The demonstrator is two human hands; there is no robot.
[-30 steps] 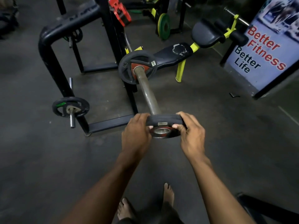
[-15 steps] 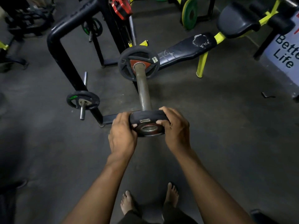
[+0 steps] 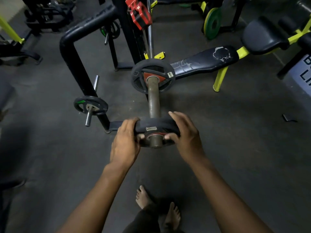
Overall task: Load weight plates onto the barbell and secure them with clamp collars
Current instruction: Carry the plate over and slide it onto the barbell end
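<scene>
Both hands grip a small black weight plate [image 3: 157,127] at the near end of the barbell sleeve [image 3: 154,103], close to frame centre. The left hand [image 3: 125,145] wraps the plate's rim at its 9 o'clock side, thumb pressed on the face beside the hub. The right hand [image 3: 185,137] wraps the rim at 3 o'clock, fingers curled over the top edge and thumb on the face. The sleeve's tip pokes through the plate's centre hole, so the plate sits threaded on the very end of the sleeve, tilted with its top edge toward the camera.

Farther along the sleeve, toward 12 o'clock, 1 larger black plate with a red centre [image 3: 153,78] sits against the inner end of the sleeve, well apart from the small one. The thin bar shaft [image 3: 150,41] runs on beyond it toward the top of the frame, where a red clamp collar [image 3: 138,14] hangs on the dark rack upright.

At 9 o'clock from the hands, a black rack frame [image 3: 74,54] carries a storage peg with 1 small black plate marked green [image 3: 90,106]. At 1 o'clock a dark padded bench [image 3: 203,60] with worn, cracked covering stands on yellow legs. A green and yellow plate [image 3: 212,22] stands upright at the top right. Two bare feet [image 3: 158,207] stand on the dark floor [image 3: 235,140] at 6 o'clock.
</scene>
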